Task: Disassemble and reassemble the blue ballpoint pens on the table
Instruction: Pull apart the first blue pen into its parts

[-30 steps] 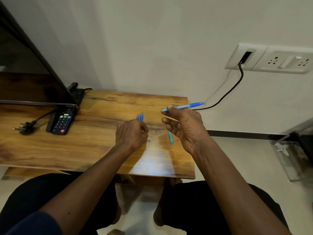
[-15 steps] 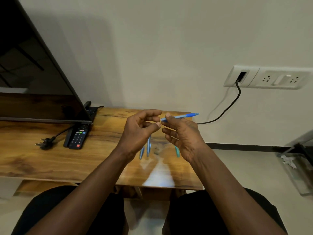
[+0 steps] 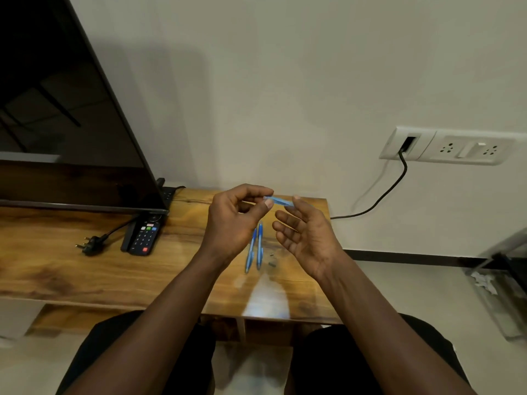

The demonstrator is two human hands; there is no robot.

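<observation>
Pinching a pen [image 3: 278, 200] at its left end, the left hand [image 3: 235, 223] holds it crosswise. The right hand [image 3: 306, 238] hangs released beside its blurred right end, perhaps touching.

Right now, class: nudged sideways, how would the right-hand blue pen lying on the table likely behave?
The right-hand blue pen looks slim and round, so it would probably roll, perhaps into the neighbouring pen close beside it. On the glossy table it may also slide. It is likely light and stiff.
</observation>
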